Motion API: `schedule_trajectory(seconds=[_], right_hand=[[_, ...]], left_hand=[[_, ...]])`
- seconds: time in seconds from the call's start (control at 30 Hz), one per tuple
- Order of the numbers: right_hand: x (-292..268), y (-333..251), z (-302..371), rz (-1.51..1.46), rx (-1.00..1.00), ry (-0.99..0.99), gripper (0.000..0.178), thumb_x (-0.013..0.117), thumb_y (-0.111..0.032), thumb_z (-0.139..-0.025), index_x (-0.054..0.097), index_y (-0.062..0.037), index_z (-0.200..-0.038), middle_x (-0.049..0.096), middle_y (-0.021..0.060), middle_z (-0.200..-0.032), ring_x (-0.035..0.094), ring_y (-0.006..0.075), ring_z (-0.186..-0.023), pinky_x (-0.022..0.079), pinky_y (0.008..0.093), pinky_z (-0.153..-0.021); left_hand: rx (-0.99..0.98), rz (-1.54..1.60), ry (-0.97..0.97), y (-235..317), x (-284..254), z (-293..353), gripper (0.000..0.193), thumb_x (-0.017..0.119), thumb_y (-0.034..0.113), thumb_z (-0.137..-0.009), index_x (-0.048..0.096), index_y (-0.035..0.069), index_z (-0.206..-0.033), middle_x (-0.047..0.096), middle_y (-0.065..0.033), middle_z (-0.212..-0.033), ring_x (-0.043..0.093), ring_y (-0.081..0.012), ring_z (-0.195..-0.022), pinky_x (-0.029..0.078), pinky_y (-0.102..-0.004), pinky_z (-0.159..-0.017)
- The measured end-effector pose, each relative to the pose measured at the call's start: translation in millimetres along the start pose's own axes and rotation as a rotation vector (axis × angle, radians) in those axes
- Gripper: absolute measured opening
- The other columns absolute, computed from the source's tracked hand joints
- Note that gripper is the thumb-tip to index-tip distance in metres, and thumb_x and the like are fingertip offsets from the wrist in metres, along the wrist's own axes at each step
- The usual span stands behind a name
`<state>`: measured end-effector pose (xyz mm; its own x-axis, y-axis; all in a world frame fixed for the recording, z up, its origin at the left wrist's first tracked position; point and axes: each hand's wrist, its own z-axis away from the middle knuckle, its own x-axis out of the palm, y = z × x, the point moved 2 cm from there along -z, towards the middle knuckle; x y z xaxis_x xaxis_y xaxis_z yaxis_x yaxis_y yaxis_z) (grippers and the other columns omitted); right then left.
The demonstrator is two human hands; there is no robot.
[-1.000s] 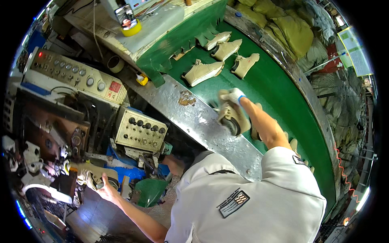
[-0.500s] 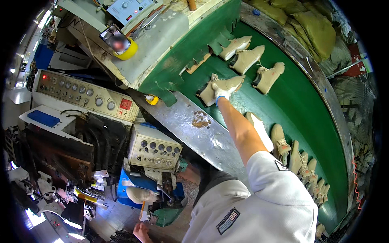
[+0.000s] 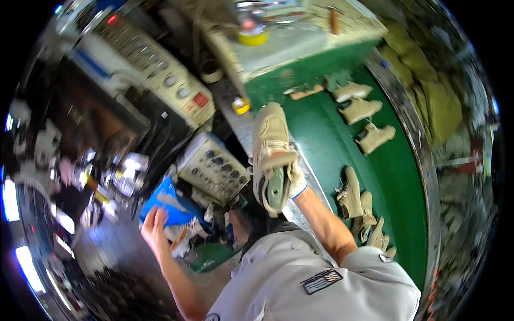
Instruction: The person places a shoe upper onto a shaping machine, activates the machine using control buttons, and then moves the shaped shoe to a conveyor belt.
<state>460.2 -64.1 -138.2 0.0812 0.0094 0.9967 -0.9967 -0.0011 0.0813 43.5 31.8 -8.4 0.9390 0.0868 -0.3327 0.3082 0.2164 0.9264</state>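
Observation:
In front of me, my right hand (image 3: 295, 181), in a white glove, grips a beige lace-up shoe (image 3: 270, 131) from its right side. The shoe's toe points away from me, and a green shoe last (image 3: 276, 191) fills its opening. Lower left, my bare left hand (image 3: 155, 223) is beside the blue part (image 3: 168, 200) of a machine. Its fingers are loosely apart with nothing visible in them; blur hides whether they touch the blue part. Below that hand, a pale shape (image 3: 179, 235) on the machine is too blurred to name.
On the green conveyor belt (image 3: 326, 144) to the right lie several beige shoes (image 3: 350, 195), with three more (image 3: 360, 111) farther off. A cream control box (image 3: 214, 168) and a longer control panel (image 3: 152, 59) stand left. A metal edge (image 3: 316, 190) borders the belt.
My right hand has lifted a shoe off the belt and brought it nearer my body. My left hand has risen beside the blue part. The whole view has turned and blurred.

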Motion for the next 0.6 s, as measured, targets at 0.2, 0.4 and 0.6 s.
schedule_trajectory(seconds=[0.2,0.4,0.6], right_hand=[[47.5,140.0,-47.5,0.555,0.237,0.277,0.054,0.067,-0.027,-0.098,0.053,0.0036,-0.139,0.064,0.0159,-0.130,0.065,0.0281,-0.112,0.052,0.0419,-0.101],[54.1,232.5,-92.4,0.814,0.352,0.268,0.050,0.067,-0.025,-0.097,0.058,0.0055,-0.136,0.068,0.0115,-0.123,0.066,0.0194,-0.109,0.052,0.0333,-0.096],[78.1,303.3,-132.4,0.987,0.369,0.199,0.047,0.065,-0.022,-0.098,0.058,0.0023,-0.138,0.066,0.0099,-0.127,0.065,0.0169,-0.107,0.052,0.0286,-0.093]], left_hand=[[-0.100,0.307,-0.375,50.0,61.4,-20.3,0.042,0.064,0.021,-0.099,0.061,-0.006,-0.131,0.073,-0.0144,-0.112,0.072,-0.0219,-0.095,0.056,-0.0348,-0.086],[-0.220,0.471,-0.204,-10.6,-38.9,-40.4,0.023,0.074,0.008,-0.089,0.071,-0.002,-0.110,0.074,-0.0071,-0.097,0.072,-0.0141,-0.080,0.060,-0.0281,-0.072],[-0.197,0.600,0.158,-34.6,-86.6,-55.3,0.037,0.071,-0.003,-0.086,0.065,-0.007,-0.122,0.073,-0.0128,-0.108,0.072,-0.0193,-0.090,0.061,-0.0314,-0.079]])
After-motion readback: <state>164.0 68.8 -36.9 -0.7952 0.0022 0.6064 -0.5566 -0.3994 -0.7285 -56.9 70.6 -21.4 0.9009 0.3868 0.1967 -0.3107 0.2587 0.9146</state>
